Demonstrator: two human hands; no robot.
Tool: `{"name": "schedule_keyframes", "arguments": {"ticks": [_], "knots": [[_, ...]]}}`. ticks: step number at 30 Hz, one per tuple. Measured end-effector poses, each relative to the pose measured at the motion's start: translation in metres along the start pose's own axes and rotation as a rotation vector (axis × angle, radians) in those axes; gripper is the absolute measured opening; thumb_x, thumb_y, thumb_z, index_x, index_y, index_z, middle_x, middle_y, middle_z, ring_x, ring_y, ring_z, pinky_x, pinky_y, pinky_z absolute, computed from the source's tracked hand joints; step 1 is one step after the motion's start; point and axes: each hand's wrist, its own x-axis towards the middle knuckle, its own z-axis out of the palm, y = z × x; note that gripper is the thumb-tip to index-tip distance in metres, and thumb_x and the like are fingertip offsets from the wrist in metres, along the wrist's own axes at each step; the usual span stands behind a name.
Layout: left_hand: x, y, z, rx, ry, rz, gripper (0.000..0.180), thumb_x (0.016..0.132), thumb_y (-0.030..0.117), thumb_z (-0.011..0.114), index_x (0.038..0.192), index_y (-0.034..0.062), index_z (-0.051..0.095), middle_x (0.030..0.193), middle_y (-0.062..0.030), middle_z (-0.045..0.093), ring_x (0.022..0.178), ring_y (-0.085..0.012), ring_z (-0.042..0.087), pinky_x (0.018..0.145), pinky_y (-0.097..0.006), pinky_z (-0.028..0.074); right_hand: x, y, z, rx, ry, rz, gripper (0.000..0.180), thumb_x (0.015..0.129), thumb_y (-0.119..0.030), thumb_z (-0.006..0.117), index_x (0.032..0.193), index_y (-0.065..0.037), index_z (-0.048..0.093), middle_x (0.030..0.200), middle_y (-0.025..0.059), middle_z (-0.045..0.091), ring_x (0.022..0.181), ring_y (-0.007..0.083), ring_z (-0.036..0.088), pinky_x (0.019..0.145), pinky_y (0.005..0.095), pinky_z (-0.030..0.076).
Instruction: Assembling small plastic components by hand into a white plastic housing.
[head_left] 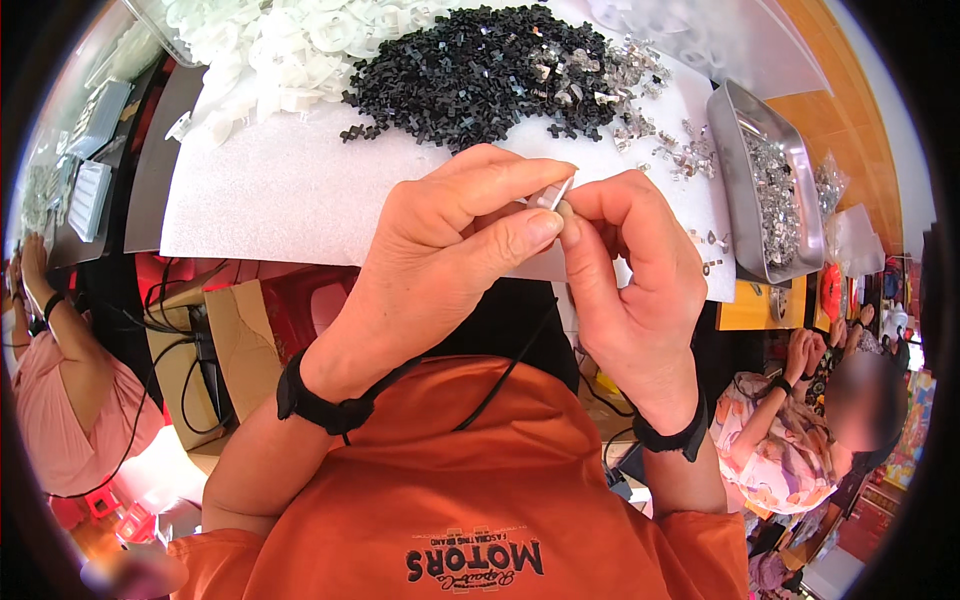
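Observation:
My left hand (450, 215) pinches a small pale part (549, 196) between thumb and forefinger, above the front of the white foam sheet (270, 200). The part has a thin white edge; its exact kind is hard to make out. My right hand (640, 260) meets it from the other side, with thumb and index fingertips closed at the part's edge. Whether a second small piece sits in those fingertips is hidden. Just beyond my hands lies a heap of small black cross-shaped pieces (470, 80). Small shiny metal clips (570, 75) lie on its right side and spill rightward.
White translucent plastic parts (270, 65) are piled at the back left. At the right stands a metal tray (725, 140) of small metal pieces. Cardboard boxes (245, 330) and cables are below the table's left front. Co-workers sit at left (80, 390) and right (780, 440).

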Motion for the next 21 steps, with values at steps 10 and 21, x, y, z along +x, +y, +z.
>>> {"name": "schedule_keyframes", "arguments": {"ticks": [10, 21], "knots": [[-0.006, -0.001, -0.001, 0.053, 0.049, 0.002, 0.029, 0.087, 0.007, 0.061, 0.114, -0.0025, 0.061, 0.099, -0.004, 0.059, 0.087, -0.009, 0.055, 0.078, -0.022, 0.045, -0.004, -0.001, 0.008, -0.018, 0.02, -0.017, 0.014, 0.078, 0.011, 0.058, 0.086, 0.001, 0.054, 0.071, 0.0112, 0.051, 0.059, 0.0226, 0.054, 0.052, 0.03, 0.043], [0.002, 0.001, -0.003, 0.17, 0.087, 0.025, 0.028, 0.088, 0.01, 0.061, 0.114, -0.0025, 0.061, 0.097, -0.0044, 0.061, 0.087, -0.0094, 0.057, 0.077, -0.021, 0.046, 0.009, 0.005, 0.009, 0.056, -0.004, 0.011, 0.012, 0.081, 0.01, 0.058, 0.087, 0.001, 0.054, 0.072, 0.0098, 0.052, 0.06, 0.0191, 0.056, 0.053, 0.0276, 0.044]]}}
